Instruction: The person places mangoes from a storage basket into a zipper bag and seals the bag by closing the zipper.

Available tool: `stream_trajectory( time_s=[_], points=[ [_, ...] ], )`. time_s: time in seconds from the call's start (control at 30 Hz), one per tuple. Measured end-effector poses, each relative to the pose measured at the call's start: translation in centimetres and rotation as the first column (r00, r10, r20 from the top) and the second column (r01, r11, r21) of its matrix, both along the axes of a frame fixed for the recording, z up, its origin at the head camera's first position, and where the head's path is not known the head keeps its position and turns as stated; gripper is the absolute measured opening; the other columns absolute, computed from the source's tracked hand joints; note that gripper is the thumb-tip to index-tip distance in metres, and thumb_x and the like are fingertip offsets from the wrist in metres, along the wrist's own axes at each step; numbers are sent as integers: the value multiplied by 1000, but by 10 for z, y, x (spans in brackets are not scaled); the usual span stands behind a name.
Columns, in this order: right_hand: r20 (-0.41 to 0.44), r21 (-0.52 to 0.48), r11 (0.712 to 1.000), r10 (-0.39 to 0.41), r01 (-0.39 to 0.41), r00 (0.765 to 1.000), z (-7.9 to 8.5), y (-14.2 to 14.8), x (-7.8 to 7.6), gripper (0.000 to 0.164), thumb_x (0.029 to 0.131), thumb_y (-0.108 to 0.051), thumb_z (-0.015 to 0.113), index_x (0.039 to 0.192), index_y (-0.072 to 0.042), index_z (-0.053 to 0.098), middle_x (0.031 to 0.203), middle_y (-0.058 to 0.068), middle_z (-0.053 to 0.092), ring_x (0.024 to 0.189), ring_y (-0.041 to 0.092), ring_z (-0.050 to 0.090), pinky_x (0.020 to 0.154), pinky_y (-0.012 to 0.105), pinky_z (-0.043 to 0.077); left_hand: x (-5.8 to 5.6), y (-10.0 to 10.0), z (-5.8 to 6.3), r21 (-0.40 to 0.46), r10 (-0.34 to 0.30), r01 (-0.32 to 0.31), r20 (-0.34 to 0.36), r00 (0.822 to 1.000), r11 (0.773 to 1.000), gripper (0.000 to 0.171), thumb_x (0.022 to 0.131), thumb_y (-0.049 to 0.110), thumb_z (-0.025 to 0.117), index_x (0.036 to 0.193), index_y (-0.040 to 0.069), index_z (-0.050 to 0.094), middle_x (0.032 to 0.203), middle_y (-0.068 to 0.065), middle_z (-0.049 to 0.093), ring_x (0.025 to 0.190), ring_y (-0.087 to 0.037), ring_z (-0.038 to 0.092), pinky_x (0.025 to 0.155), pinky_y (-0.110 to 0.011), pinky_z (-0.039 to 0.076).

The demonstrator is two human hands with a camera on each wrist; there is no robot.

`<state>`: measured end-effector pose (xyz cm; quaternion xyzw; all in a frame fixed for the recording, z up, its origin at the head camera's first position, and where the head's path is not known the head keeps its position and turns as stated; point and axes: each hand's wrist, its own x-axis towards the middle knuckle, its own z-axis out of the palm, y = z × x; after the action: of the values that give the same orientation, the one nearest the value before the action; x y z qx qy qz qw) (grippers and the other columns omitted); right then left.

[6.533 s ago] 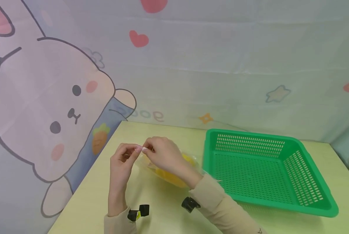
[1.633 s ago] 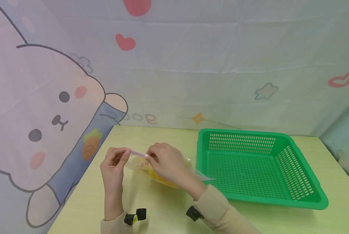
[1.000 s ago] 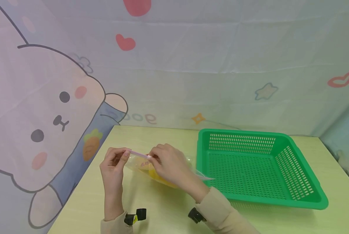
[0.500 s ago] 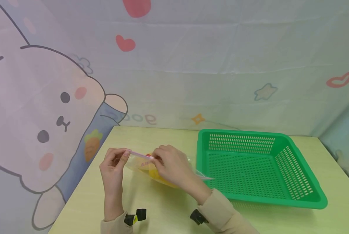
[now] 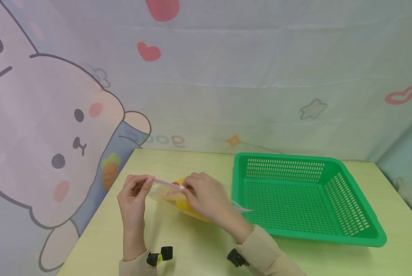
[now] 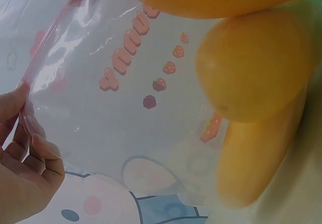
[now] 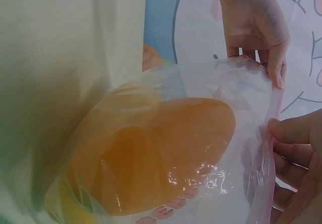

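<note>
A clear zip bag [image 5: 171,198] with pink printing hangs between both hands close over the table. Several smooth yellow-orange fruits, mango-like in shape, fill it; one rounded fruit [image 6: 256,65] shows large in the left wrist view, and an oblong fruit [image 7: 176,148] in the right wrist view. My left hand [image 5: 133,195] pinches the left end of the pink zip strip [image 5: 165,183] between thumb and fingers. Farther along the same strip, my right hand [image 5: 207,197] pinches it with thumb and forefinger, hiding part of the bag. The strip between them is taut.
A green slotted plastic basket [image 5: 309,235] stands on the pale yellow table [image 5: 99,245], right of the bag. The bag's far right corner overlaps the basket's left side in the head view. A printed cloth [image 5: 220,88] with a rabbit hangs behind the table.
Both hands started close together at the strip's left end. The right hand has slid rightward along it, lengthening the strip between them; recently the left hand has stayed nearly in place.
</note>
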<state>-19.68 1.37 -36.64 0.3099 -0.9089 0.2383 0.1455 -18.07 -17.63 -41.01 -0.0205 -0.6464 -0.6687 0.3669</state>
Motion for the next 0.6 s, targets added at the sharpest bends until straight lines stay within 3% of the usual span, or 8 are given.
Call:
stream_trajectory(
  time_s=[0.6],
  points=[
    [9,-18,1000,-4,4,1000,-4,7,2,13,91,-30,65,91,-18,71,80,-8,65,71,9,48,60,17,38,0,-2,0,-1,23,-23,-4,1000,1000,16,87,4,67,92,-11,67,79,8,58,74,-7,55,71,-16,45]
  ],
)
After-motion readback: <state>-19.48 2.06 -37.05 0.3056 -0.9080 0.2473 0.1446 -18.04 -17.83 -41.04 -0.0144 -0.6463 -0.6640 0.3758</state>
